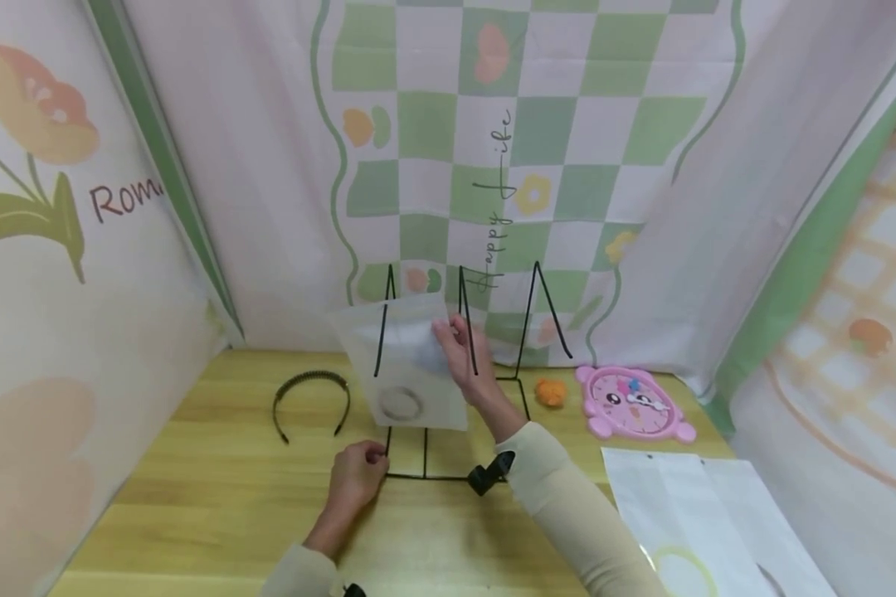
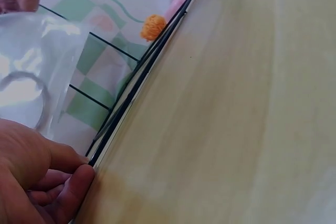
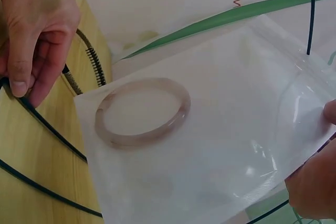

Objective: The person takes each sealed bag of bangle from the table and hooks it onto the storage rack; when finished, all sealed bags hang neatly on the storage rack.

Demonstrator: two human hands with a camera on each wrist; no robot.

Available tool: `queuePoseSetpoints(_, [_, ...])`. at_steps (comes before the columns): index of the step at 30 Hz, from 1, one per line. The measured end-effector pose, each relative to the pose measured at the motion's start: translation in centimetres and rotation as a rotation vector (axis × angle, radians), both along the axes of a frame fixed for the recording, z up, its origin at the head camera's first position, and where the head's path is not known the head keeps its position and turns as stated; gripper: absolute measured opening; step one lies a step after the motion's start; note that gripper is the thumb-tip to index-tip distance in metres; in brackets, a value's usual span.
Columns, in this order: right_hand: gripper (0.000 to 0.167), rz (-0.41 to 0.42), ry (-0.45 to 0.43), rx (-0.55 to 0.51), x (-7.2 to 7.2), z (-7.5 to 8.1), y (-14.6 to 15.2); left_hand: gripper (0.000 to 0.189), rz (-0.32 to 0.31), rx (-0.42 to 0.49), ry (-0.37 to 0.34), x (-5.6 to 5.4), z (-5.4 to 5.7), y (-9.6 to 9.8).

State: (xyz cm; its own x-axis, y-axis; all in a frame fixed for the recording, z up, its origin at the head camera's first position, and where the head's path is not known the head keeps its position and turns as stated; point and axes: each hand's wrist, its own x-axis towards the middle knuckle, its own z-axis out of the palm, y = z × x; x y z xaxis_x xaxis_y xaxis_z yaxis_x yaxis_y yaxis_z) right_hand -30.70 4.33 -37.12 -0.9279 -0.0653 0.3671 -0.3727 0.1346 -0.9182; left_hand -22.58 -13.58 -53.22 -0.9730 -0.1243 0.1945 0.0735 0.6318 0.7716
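Observation:
My right hand (image 1: 469,356) pinches a clear, frosted plastic bag (image 1: 418,365) by its side edge near the top. Inside the bag, toward its lower end, lies a pale brownish bangle (image 3: 139,140). The bag hangs tilted among the upright prongs of a black wire rack (image 1: 448,478), and two of the prongs cross in front of the bag and the right hand in the head view. Down at the rack's front left corner, my left hand (image 1: 357,477) pinches the base wire (image 2: 123,106) between thumb and fingers.
A dark coiled headband (image 1: 309,375) lies left of the rack. To the right are an orange fuzzy scrunchie-like item (image 1: 550,392) and a pink toy clock (image 1: 635,404). White packaging (image 1: 679,497) with a yellowish ring sits at the front right. Patterned curtains (image 1: 269,166) enclose the table.

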Motion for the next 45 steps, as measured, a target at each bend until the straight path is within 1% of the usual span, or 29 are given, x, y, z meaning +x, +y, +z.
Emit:
queuePoseSetpoints(3, [0.021, 0.025, -0.048, -0.026, -0.1, 0.3, -0.2, 0.016, -0.002, -0.004, 0.010, 0.1, -0.1, 0.1])
queuePoseSetpoints(5, [0.021, 0.036, -0.083, -0.038, -0.3, 0.5, -0.3, 0.015, 0.002, -0.007, 0.016, 0.0, -0.1, 0.1])
queuePoseSetpoints(7, [0.023, 0.040, -0.119, -0.052, -0.4, 0.7, -0.3, 0.014, 0.010, -0.009, 0.013, 0.0, -0.1, 0.2])
queuePoseSetpoints(11, [0.027, 0.045, -0.150, -0.078, -1.1, 0.8, -0.3, 0.015, 0.019, 0.000, -0.004, 0.0, -0.2, 0.4])
queuePoseSetpoints(17, [0.028, 0.047, -0.119, -0.081, -2.2, 0.6, -0.3, 0.016, 0.006, 0.020, -0.042, 0.0, -0.1, 0.8])
queuePoseSetpoints(21, [0.028, 0.042, -0.109, -0.089, -2.7, 0.5, -0.4, 0.017, -0.011, 0.023, -0.044, 0.1, -0.1, 1.0])
queuePoseSetpoints(26, [0.028, 0.009, -0.112, -0.074, -3.3, 0.3, -0.4, 0.017, -0.017, 0.027, -0.060, 0.2, -0.1, 1.1])
queuePoseSetpoints(30, [0.031, -0.005, -0.103, -0.085, -3.9, -0.3, -0.5, 0.017, -0.014, 0.029, -0.068, 0.1, -0.2, 1.1])
queuePoseSetpoints(33, [0.034, -0.020, -0.075, -0.094, -4.4, -0.9, -0.4, 0.017, -0.018, 0.036, -0.072, 0.1, -0.2, 1.2])
queuePoseSetpoints(35, [0.035, -0.057, -0.045, -0.070, -4.5, -1.3, -0.4, 0.018, -0.021, 0.040, -0.077, 0.2, -0.3, 1.2])
queuePoseSetpoints(38, [0.035, -0.123, -0.001, -0.028, -4.5, -1.8, -0.1, 0.017, -0.022, 0.040, -0.075, 0.2, -0.4, 1.2])
queuePoseSetpoints(40, [0.032, -0.195, 0.011, 0.013, -4.1, -2.2, 0.3, 0.017, -0.020, 0.046, -0.083, 0.2, -0.5, 1.3])
queuePoseSetpoints(43, [0.028, -0.248, 0.047, 0.036, -3.0, -3.1, 1.5, 0.017, -0.015, 0.042, -0.080, 0.3, -0.5, 1.3])
queuePoseSetpoints(45, [0.027, -0.259, 0.050, 0.045, -1.8, -4.0, 2.9, 0.017, -0.012, 0.035, -0.077, 0.3, -0.5, 1.2])
